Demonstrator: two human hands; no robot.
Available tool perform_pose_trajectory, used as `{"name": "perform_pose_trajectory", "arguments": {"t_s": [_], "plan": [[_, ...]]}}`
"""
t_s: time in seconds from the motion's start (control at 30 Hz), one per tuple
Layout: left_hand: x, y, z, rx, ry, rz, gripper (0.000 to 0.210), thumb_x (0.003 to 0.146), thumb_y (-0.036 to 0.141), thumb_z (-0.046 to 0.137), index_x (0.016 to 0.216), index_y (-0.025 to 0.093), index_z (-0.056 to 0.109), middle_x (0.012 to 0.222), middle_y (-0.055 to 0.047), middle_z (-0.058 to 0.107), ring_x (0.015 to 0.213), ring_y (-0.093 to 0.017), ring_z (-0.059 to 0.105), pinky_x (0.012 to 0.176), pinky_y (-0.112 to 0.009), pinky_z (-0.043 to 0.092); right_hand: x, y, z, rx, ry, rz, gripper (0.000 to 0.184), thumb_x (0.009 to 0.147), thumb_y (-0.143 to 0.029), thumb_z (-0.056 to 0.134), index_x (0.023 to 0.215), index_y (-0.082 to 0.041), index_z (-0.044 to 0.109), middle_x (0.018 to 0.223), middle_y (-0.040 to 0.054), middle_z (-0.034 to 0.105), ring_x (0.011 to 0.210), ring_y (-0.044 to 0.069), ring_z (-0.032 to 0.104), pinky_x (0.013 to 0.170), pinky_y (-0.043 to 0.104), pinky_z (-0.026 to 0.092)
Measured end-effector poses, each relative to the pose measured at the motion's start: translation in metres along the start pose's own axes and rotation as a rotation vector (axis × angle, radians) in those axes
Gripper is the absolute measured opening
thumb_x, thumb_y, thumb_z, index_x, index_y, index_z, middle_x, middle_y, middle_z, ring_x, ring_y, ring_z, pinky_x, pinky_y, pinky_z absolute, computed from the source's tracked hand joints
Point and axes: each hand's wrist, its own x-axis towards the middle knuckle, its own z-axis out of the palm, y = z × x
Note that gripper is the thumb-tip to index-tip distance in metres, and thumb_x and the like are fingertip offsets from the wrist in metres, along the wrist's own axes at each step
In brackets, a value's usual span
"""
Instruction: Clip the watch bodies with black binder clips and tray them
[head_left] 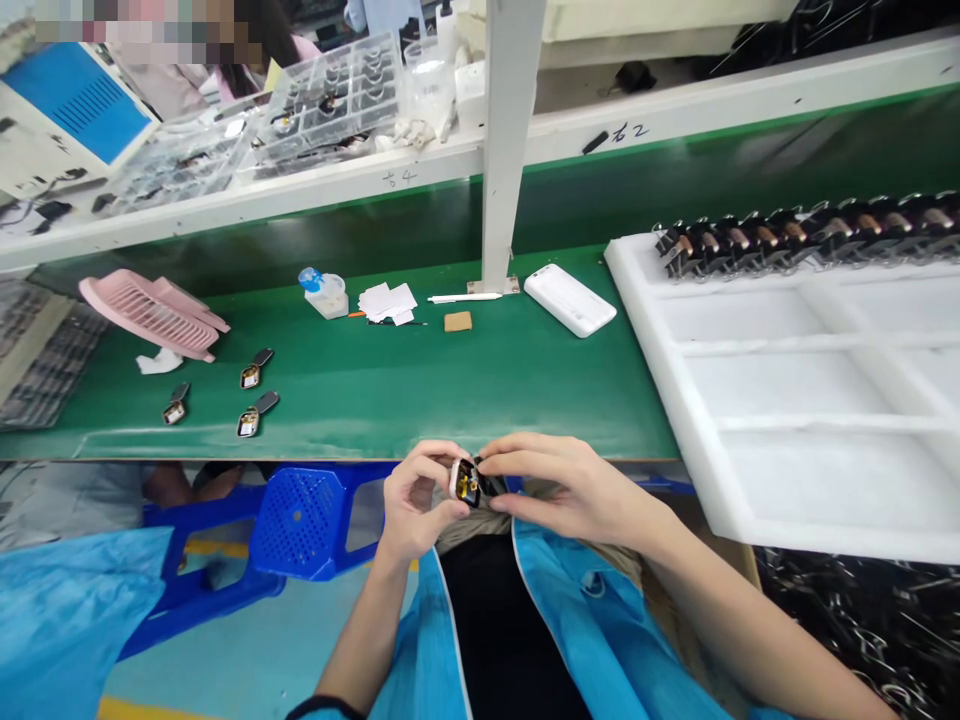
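My left hand [417, 500] grips an opened smartwatch case [465, 483] between thumb and fingers, just off the table's front edge and above my lap. Gold and yellow parts show inside the case. My right hand [551, 482] pinches a dark flat piece, apparently the watch's screen [485, 484], close against the case; its fingers partly cover it. On the green table at the left lie three more opened smartwatches, one at the back [252, 374], one in front [250, 420] and one farther left [175, 409], each with its dark screen folded out.
A pink slatted basket [161, 310], a bottle with a blue cap [325, 293], white paper slips [388, 301], a pen [465, 297], a tan block [457, 321] and a white power bank [570, 299] stand along the back. At right, a white foam tray [705, 440] carries several clamped pieces [765, 238].
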Motion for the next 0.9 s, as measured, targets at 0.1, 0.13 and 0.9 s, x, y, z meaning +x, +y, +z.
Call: {"name": "perform_pose_trajectory", "arguments": {"t_s": [0.1,0.13,0.9], "plan": [[-0.001,-0.001,0.001,-0.019,0.003,-0.012,0.028,0.083,0.037,0.091,0.086,0.018,0.07,0.108,-0.01,0.075,0.096,-0.02,0.075,0.084,-0.03,0.06,-0.003,0.001,0.004,-0.002,0.085,0.001,0.022,0.102,-0.027,0.076,0.123,-0.021,0.073,0.123,0.0102,0.074,0.104,0.019,0.076,0.092,0.027,0.06],[-0.001,-0.001,0.001,-0.025,0.0,-0.015,0.028,0.084,0.037,0.091,0.086,0.018,0.07,0.109,-0.01,0.075,0.096,-0.02,0.075,0.084,-0.03,0.06,-0.003,0.001,0.005,0.003,0.103,-0.004,0.022,0.102,-0.028,0.076,0.122,-0.022,0.073,0.121,0.01,0.074,0.104,0.019,0.076,0.091,0.027,0.06],[-0.003,-0.006,0.008,0.043,0.03,0.064,0.026,0.086,0.038,0.089,0.083,0.02,0.071,0.112,-0.008,0.074,0.098,-0.021,0.076,0.088,-0.036,0.063,-0.007,0.002,0.034,0.036,0.4,-0.048,0.022,0.097,-0.029,0.081,0.117,-0.023,0.076,0.113,0.0109,0.078,0.098,0.022,0.078,0.086,0.034,0.067]]}}
